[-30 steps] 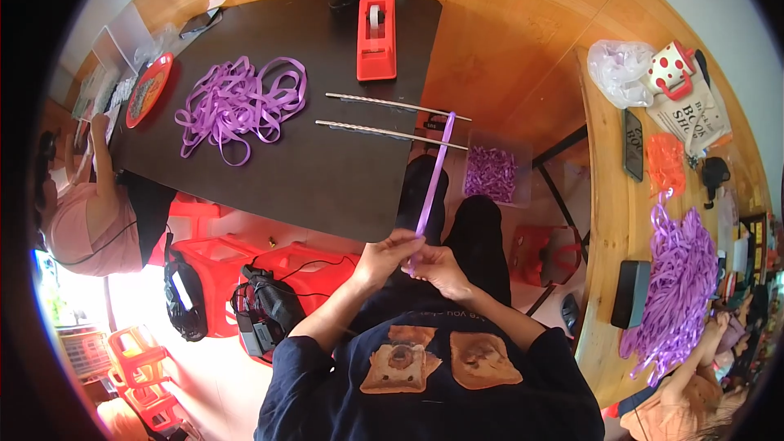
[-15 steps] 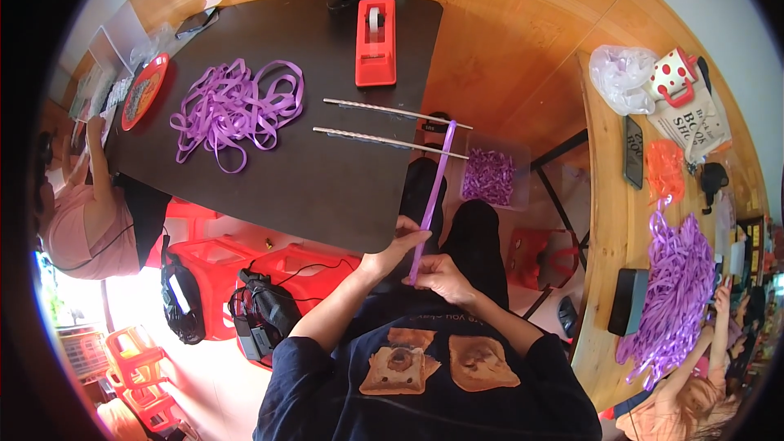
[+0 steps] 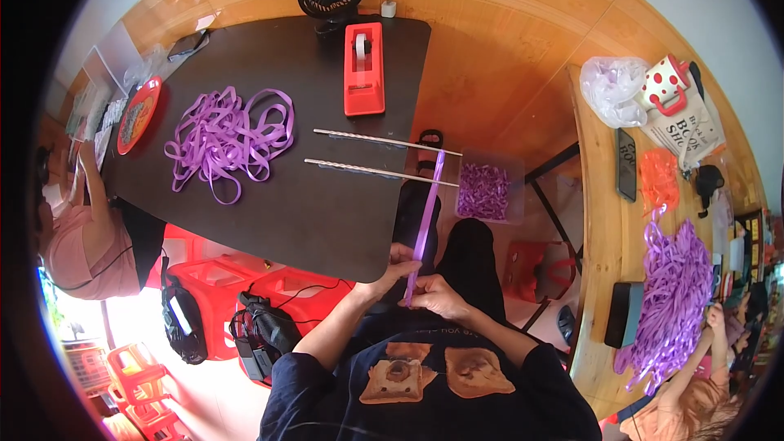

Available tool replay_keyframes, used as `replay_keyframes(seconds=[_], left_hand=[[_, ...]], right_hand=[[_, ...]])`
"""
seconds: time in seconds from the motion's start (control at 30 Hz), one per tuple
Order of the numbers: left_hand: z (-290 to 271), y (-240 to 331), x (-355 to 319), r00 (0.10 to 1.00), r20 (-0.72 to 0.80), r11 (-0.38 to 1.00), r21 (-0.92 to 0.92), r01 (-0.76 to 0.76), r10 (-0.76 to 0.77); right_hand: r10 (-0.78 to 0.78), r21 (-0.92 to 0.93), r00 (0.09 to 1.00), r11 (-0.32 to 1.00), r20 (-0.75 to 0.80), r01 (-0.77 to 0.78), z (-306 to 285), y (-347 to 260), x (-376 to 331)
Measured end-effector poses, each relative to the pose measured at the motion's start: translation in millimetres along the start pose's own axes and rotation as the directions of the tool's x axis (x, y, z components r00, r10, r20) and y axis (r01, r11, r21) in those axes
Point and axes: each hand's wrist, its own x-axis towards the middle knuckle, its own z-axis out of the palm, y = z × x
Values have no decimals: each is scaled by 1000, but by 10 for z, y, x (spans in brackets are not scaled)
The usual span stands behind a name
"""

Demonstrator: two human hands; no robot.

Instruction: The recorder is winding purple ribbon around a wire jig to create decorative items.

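A purple ribbon strip (image 3: 427, 214) drawn between two metal rods (image 3: 380, 171) and two hands, centre of the frame.
The strip runs from the rods to the lower centre; whether it loops around the upper rod cannot be told. The left hand (image 3: 390, 276) pinches it partway along, while the fingers of the right hand (image 3: 441, 297) pinch near its lower end; this double grip appears to keep the strip straight and flat. The rods lie side by side, their tips projecting past the right edge of the dark counter (image 3: 286, 237), presumably so that ribbon can pass them freely. Loose purple ribbon (image 3: 233, 145) lies at upper left, plausibly for easy reach; a clear tub (image 3: 512, 214) of purple pieces sits just right of the tips.
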Motion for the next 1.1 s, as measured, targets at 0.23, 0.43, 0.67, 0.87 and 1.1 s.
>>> replay_keyframes(seconds=[0.23, 0.43, 0.67, 0.87, 1.1], left_hand=[[-7, 94, 27, 991, 110, 995, 77, 66, -74], [10, 141, 15, 985, 142, 990, 108, 87, -102], [-40, 53, 43, 992, 125, 958, 284, -36, 1], [6, 92, -13, 991, 131, 996, 84, -29, 18], [73, 108, -45, 996, 83, 996, 83, -42, 36]], right_hand=[[39, -36, 998, 999, -45, -40, 18, -60, -21], [44, -28, 997, 999, -57, -45, 18, -61, -29], [-20, -71, 994, 997, -111, 12, 22, 41, -19], [-39, -64, 992, 997, -117, 32, 37, 38, -27], [-65, -55, 989, 997, -130, 58, 77, -1, -24]])
